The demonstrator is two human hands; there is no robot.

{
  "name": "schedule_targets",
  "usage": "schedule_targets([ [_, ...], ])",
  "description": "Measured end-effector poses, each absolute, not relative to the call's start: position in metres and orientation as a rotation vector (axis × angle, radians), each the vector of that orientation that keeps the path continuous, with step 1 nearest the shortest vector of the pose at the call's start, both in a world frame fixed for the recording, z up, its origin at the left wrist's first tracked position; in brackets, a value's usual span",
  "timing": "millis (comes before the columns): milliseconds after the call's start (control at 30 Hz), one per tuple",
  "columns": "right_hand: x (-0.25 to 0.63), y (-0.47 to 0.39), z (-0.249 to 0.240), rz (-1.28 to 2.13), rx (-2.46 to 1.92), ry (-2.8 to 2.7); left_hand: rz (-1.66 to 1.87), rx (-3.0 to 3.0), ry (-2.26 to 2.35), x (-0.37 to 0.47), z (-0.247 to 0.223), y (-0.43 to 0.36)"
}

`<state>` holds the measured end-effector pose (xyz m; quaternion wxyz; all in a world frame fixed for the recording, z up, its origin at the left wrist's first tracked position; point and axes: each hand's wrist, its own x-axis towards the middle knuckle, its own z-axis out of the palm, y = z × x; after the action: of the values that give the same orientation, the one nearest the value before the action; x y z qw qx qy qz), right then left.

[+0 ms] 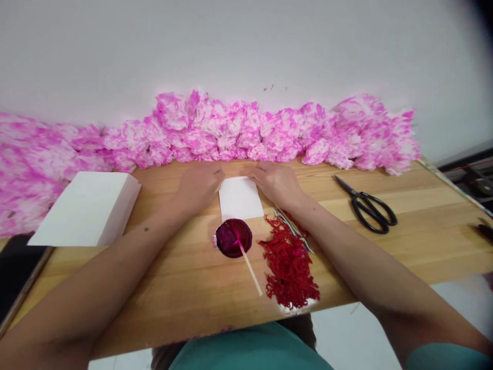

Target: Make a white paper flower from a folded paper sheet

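Note:
Squarely before me on the wooden table lies a small white paper sheet (242, 200). My left hand (201, 184) has its fingers curled closed at the far left corner of this paper. At the far right corner my right hand (278, 184) pinches the edge in the same way, and a narrow fold seems to run between the hands. Just nearer than the paper sits a round dish of dark magenta liquid (228, 244), with a thin wooden stick (251, 271) resting in it and over its rim. My fingertips are partly hidden.
Pink-and-white crumpled paper flowers (231, 131) line the wall. A thick stack of white paper (80, 208) stands at left. Right of the dish lies a bundle of red yarn (288, 270) beside several thin strands. Black-handled scissors (370, 208) lie farther right.

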<state>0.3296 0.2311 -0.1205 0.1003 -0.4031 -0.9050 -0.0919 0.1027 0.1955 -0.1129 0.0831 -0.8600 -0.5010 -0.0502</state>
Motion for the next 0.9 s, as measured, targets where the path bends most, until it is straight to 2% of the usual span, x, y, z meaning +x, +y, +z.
schedule_targets([
  [367, 0.327, 0.225, -0.108, -0.248, -1.255, -2.811, -0.193, -2.642, -1.825, 0.109, -0.099, 0.192],
  [700, 0.33, 0.228, -0.114, -0.226, -1.212, -2.749, -0.059, -2.576, -1.593, 0.107, -0.104, 0.19],
  [900, 0.334, 0.234, -0.119, 0.015, -1.092, -2.563, -0.313, -2.602, -1.584, 0.1, -0.112, 0.196],
])
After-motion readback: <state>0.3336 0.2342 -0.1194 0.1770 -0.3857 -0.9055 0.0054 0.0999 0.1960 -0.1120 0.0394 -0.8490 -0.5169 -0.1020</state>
